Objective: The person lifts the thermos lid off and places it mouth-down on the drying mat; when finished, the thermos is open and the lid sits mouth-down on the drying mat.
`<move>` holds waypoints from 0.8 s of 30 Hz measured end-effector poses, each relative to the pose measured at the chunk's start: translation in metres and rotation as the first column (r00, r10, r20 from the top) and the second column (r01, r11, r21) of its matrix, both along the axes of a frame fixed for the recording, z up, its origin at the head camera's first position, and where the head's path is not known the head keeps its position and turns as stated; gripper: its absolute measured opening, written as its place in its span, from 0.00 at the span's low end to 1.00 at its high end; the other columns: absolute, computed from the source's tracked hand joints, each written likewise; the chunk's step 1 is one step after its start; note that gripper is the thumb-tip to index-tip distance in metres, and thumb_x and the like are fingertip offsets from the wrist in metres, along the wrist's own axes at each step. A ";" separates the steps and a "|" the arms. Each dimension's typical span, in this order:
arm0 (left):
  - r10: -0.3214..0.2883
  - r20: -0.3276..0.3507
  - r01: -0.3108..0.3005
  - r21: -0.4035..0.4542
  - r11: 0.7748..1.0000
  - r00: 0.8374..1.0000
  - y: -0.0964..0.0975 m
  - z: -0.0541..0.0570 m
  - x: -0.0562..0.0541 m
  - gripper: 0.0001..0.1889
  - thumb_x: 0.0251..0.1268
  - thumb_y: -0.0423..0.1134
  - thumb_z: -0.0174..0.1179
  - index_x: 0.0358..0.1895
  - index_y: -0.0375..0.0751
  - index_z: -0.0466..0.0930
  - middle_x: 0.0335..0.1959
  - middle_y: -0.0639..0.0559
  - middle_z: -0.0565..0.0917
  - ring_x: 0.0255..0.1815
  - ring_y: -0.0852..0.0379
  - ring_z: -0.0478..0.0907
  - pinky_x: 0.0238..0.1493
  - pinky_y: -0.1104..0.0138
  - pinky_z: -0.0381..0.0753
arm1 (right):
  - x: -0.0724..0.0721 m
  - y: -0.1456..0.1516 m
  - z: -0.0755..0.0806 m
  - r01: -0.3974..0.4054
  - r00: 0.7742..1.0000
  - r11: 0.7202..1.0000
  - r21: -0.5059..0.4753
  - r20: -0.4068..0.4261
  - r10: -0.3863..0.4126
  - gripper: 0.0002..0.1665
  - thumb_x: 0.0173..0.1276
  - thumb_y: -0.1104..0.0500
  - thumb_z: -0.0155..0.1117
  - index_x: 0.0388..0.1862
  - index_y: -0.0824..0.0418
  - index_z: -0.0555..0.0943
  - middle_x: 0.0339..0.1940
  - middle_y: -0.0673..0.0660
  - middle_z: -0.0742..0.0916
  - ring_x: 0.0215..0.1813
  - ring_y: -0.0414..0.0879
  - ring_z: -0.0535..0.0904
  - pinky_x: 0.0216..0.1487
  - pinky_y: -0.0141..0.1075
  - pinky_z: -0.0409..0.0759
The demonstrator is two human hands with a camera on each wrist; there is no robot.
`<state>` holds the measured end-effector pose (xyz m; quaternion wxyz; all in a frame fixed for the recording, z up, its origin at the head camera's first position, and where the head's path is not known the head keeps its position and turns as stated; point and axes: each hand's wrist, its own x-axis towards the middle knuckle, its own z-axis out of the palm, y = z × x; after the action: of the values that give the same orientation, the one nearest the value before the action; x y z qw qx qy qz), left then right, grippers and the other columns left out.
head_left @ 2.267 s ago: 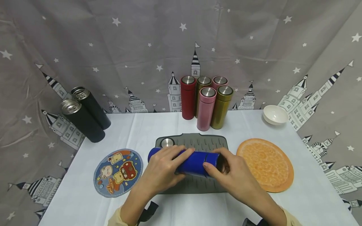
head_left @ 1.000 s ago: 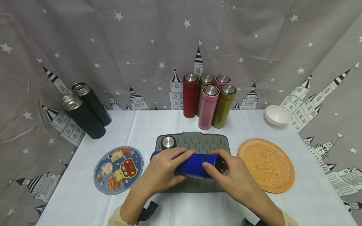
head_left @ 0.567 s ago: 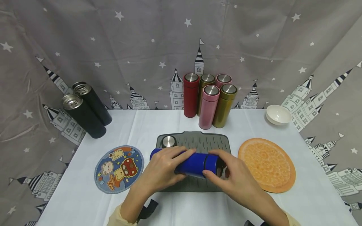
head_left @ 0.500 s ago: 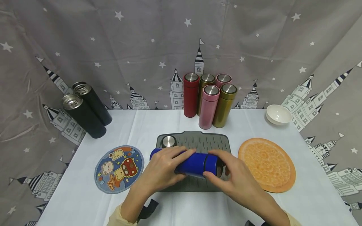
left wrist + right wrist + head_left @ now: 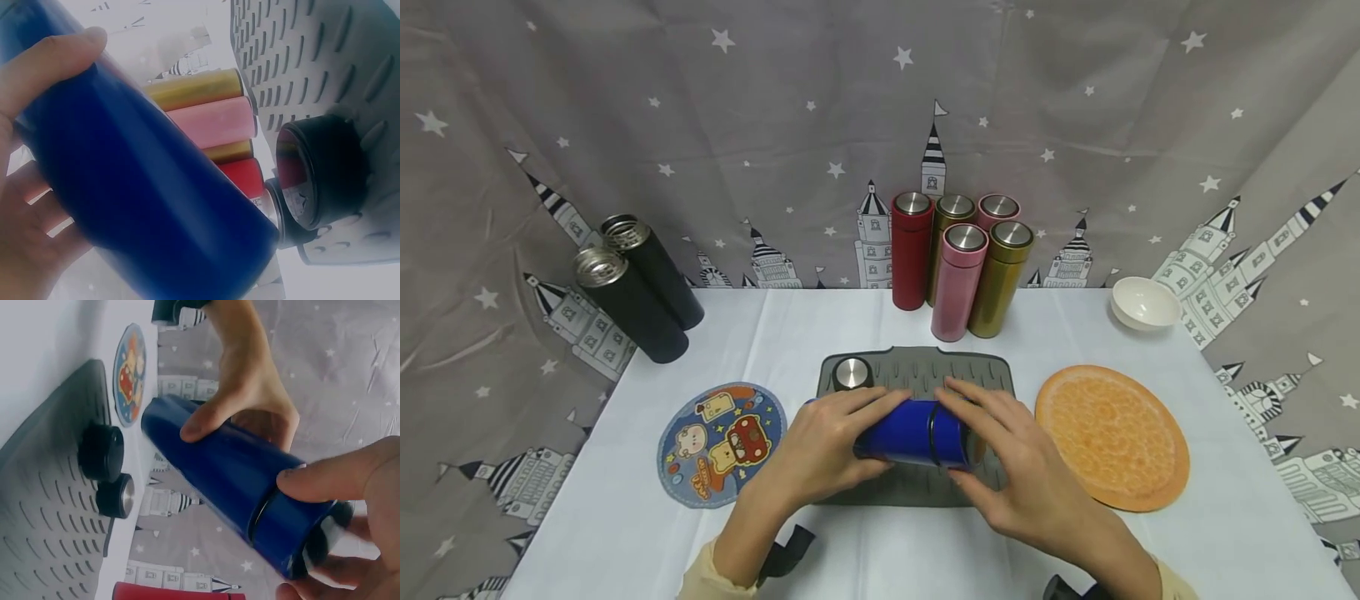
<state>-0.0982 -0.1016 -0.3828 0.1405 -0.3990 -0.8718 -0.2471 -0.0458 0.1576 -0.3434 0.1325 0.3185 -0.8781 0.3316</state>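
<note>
A blue thermos bottle lies sideways in the air above the grey mat. My left hand grips its body, thumb on one side and fingers on the other. At the bottle's right end my right hand spans the blue lid, its thumb by the dark seam and fingers on the opposite side. The lid sits against the body. Two black lids rest on the mat in the right wrist view, a nearer black lid and a silver-topped lid. Only the silver-topped one shows in the head view.
Closed bottles stand at the back: red, pink and gold among them. Two lidless black bottles stand back left. A cartoon mat lies left, an orange round mat right, and a white bowl back right.
My right hand's fingers have straightened and moved left over the lid, with its thumb shifted lower. The left hand keeps its grip on the bottle. The whole head view has shifted slightly.
</note>
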 end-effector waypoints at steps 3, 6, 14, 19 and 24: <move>0.009 -0.004 -0.009 -0.004 1.000 1.000 0.000 -0.001 0.000 0.43 0.38 0.46 0.84 0.66 0.52 0.78 0.55 0.49 0.84 0.51 0.49 0.83 0.52 0.54 0.82 | -0.001 0.001 -0.001 0.056 0.996 0.998 -0.025 0.070 -0.054 0.57 0.54 0.50 0.81 0.79 0.53 0.61 0.74 0.55 0.71 0.68 0.49 0.72 0.60 0.48 0.78; 0.022 -0.021 -0.023 -0.025 0.999 1.000 -0.001 -0.002 0.001 0.43 0.38 0.47 0.84 0.66 0.54 0.77 0.55 0.49 0.84 0.51 0.49 0.83 0.53 0.53 0.82 | 0.000 -0.001 -0.002 0.127 0.973 0.992 -0.022 0.198 -0.120 0.53 0.61 0.40 0.74 0.79 0.53 0.59 0.72 0.56 0.73 0.59 0.47 0.78 0.48 0.40 0.84; 0.011 -0.020 -0.012 -0.053 0.999 1.000 0.001 -0.004 0.004 0.43 0.39 0.48 0.83 0.67 0.53 0.77 0.56 0.49 0.84 0.53 0.49 0.82 0.55 0.53 0.81 | -0.003 -0.009 0.004 0.286 0.817 0.951 0.117 0.489 -0.305 0.33 0.68 0.32 0.61 0.58 0.56 0.78 0.28 0.47 0.83 0.27 0.40 0.77 0.26 0.33 0.78; 0.014 -0.015 -0.015 -0.054 0.998 1.000 0.000 -0.004 0.004 0.43 0.38 0.49 0.83 0.67 0.52 0.77 0.55 0.48 0.84 0.52 0.49 0.83 0.52 0.53 0.82 | -0.002 -0.009 0.007 0.278 0.831 0.957 0.081 0.479 -0.282 0.34 0.61 0.35 0.70 0.58 0.52 0.79 0.40 0.49 0.85 0.32 0.40 0.78 0.28 0.32 0.80; 0.009 0.025 -0.009 -0.027 1.000 1.000 -0.001 -0.005 0.003 0.45 0.39 0.49 0.83 0.68 0.51 0.76 0.55 0.49 0.84 0.51 0.50 0.83 0.51 0.55 0.83 | 0.000 -0.004 0.006 0.174 0.959 0.984 0.030 0.222 -0.176 0.36 0.53 0.48 0.82 0.61 0.49 0.79 0.52 0.45 0.82 0.44 0.39 0.79 0.37 0.35 0.83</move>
<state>-0.0950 -0.1026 -0.3879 0.1252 -0.3937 -0.8786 -0.2396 -0.0457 0.1533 -0.3379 0.0602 0.2011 -0.9137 0.3479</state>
